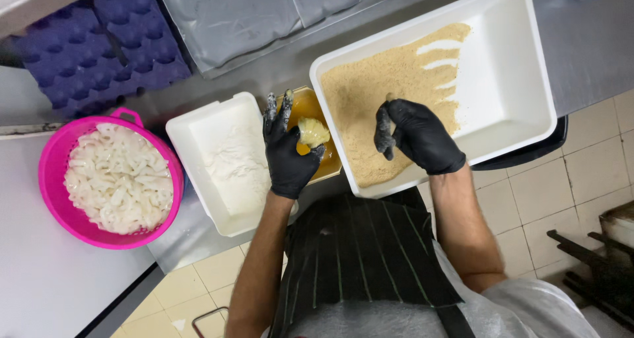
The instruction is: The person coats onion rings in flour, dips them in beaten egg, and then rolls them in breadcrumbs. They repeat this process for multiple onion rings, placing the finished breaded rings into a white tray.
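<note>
My left hand [288, 150], in a black glove smeared with flour and egg, holds a wet yellow-coated piece of food [313, 132] over a container of yellow egg wash [309, 105]. My right hand [416, 136], also black-gloved and dusted with crumbs, rests fingers down in the large white tray of tan breadcrumbs [528, 107], with its fingers curled together; whether it holds anything I cannot tell. A smaller white tub of flour [198, 140] stands to the left of the egg wash. A pink colander [53, 186] full of pale raw cut pieces [119, 179] sits at the far left.
Purple egg trays [92, 47] and grey plastic bags [244, 18] lie at the back of the steel counter [594, 41]. My striped apron [360, 259] hangs below. Tiled floor [561, 206] and a dark metal frame [594, 265] show at the lower right.
</note>
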